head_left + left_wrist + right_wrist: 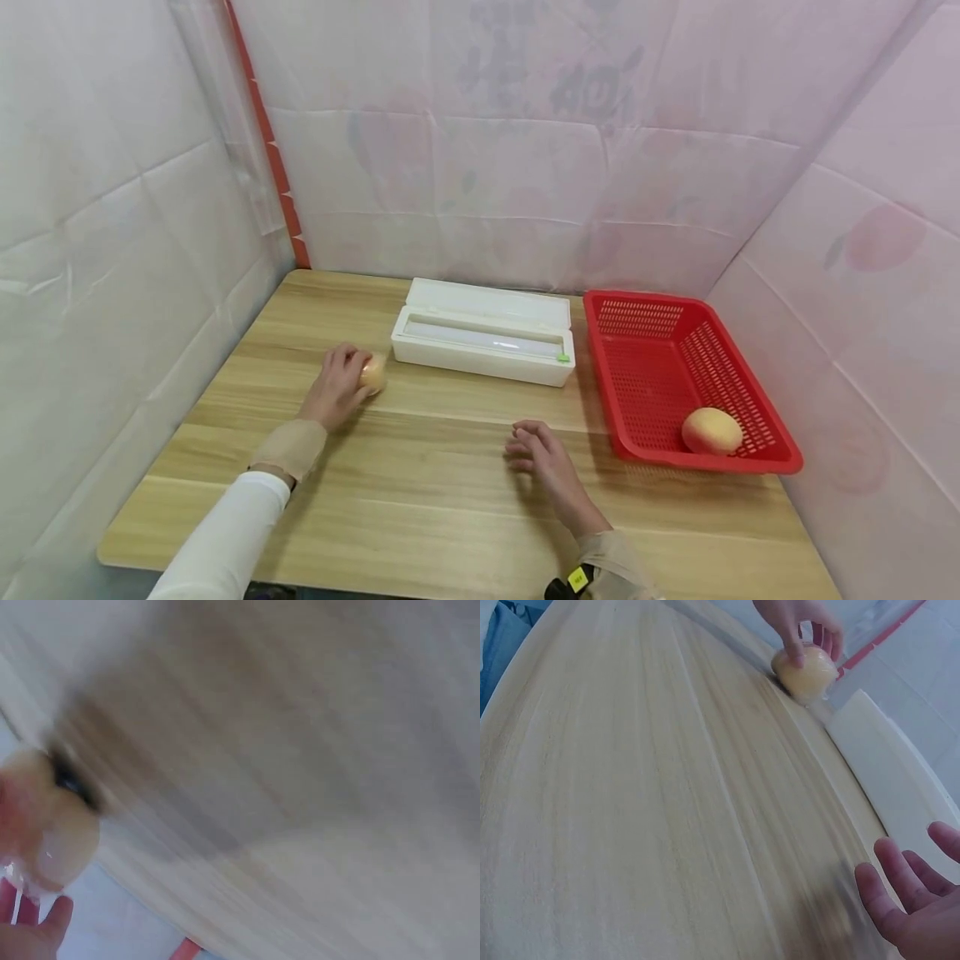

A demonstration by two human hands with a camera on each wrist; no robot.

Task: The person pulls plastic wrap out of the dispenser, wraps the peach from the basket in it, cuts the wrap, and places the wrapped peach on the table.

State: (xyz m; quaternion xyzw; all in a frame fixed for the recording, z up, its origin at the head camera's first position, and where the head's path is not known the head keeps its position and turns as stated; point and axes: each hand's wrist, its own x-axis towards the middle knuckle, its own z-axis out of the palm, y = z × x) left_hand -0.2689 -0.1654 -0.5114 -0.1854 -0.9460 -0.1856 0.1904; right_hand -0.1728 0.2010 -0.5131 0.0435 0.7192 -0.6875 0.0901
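Observation:
On the left part of the table, my left hand (335, 390) grips a yellowish peach (373, 373) covered in clear plastic film. The right wrist view shows fingers coming down over this wrapped peach (808, 676) from above, close to the table surface. In the left wrist view the peach (69, 840) appears at the left edge, blurred. My right hand (553, 471) hovers over the table right of centre, fingers loosely bent and holding nothing. In front of it lies a long white cling film box (480, 359) with its lid open and a film roll inside.
At the right stands a red plastic basket (637, 367) with a second peach (712, 431) in its near right corner. The wooden table (420, 500) is enclosed by sheet-covered walls (510, 167) at the back and both sides.

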